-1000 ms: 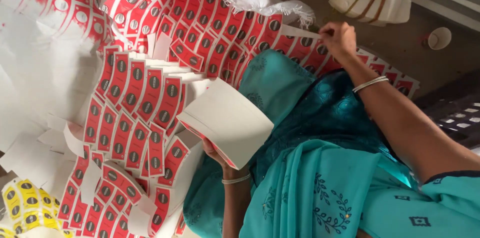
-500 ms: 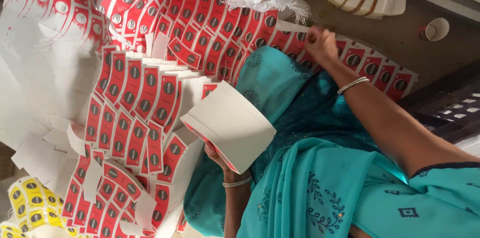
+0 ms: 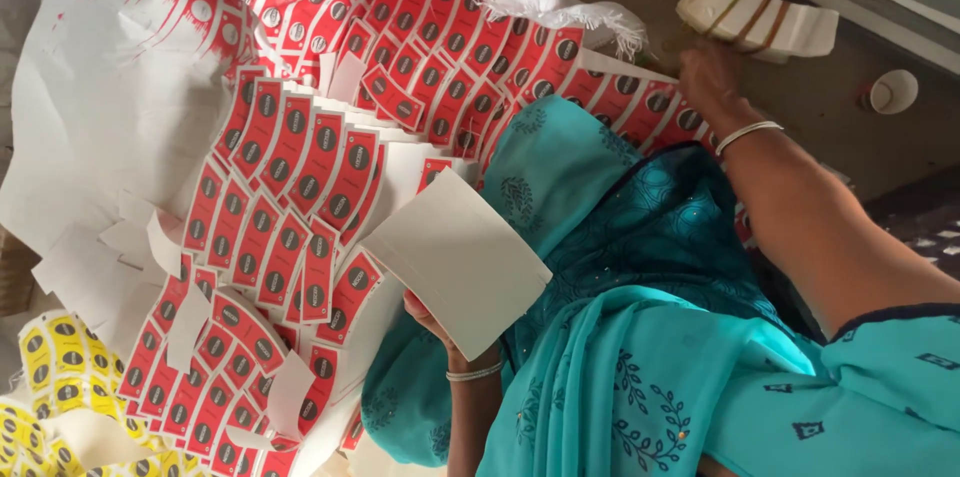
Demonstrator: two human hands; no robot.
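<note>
Left hand (image 3: pixel 432 322) fingers clamp white card stack (image 3: pixel 455 262), held upright for gathering. Right hand (image 3: pixel 708 77) reaches over red labels (image 3: pixel 300 167); finger state unclear.

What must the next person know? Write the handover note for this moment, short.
Left hand: gripping a stack of white cards from below, over the lap.
Right hand: stretched out to the edge of the red label sheets, beside a banded bundle of cards; blurred, so its grip is unclear.
Done: one bundle is banded and on the floor, and one stack is gathered in hand.
Left: many red sheets lie spread out uncut, with yellow label sheets at the corner.
</note>
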